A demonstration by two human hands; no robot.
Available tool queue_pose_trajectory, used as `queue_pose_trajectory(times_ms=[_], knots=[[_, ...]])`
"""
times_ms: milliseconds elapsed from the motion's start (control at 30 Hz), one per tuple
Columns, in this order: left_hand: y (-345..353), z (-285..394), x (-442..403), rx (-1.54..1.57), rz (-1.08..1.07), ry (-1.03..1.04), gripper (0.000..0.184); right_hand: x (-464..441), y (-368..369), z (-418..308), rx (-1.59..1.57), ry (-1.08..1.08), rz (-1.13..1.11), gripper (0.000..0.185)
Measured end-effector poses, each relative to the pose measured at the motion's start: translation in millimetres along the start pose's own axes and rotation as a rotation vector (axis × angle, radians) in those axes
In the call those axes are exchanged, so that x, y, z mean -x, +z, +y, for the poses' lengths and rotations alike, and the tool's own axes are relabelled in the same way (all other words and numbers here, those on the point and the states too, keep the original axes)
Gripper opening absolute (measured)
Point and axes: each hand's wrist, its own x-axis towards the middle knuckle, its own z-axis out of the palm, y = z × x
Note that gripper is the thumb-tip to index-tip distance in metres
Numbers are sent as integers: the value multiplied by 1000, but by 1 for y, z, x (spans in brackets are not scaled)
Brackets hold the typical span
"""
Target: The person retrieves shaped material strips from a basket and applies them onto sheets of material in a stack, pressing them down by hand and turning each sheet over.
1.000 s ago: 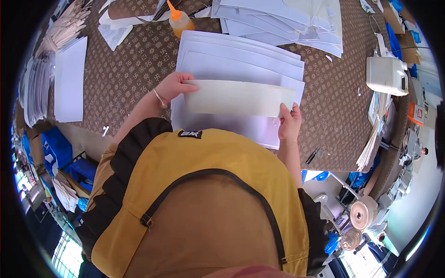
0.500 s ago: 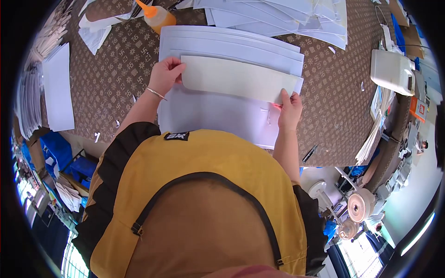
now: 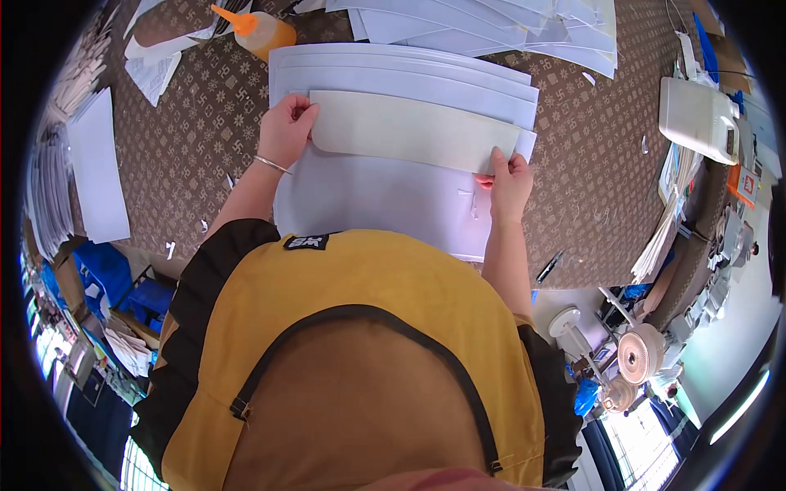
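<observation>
An off-white strip of card (image 3: 413, 131) with a rounded lower left corner is held at both ends, above several overlapping white sheets (image 3: 368, 192). My left hand (image 3: 286, 127) pinches its left end, the thumb against the edge. At the lower right end, my right hand (image 3: 508, 184) grips it with the thumb on top and fingers underneath. Whether the strip touches the sheets below, I cannot tell. Small white paper scraps (image 3: 471, 203) lie on the lower sheet beside my right hand.
An orange-tipped glue bottle (image 3: 262, 34) stands at the back left of the patterned tabletop (image 3: 196, 123). More white sheets (image 3: 491, 29) lie at the back. Paper stacks (image 3: 98, 164) line the left. A white jerrycan (image 3: 697, 119) is right; a black pen (image 3: 550, 266) lies near the front edge.
Both hands still hold the strip in nearly the same place on the sheets. The view has shifted slightly, and the strip appears a little higher and further left.
</observation>
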Motion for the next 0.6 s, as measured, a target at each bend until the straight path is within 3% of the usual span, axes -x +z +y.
queue_pose_trajectory(times_ms=[600], knots=[[4, -3, 0, -129, 67, 90, 15, -6, -2, -6, 80, 79, -7, 21]])
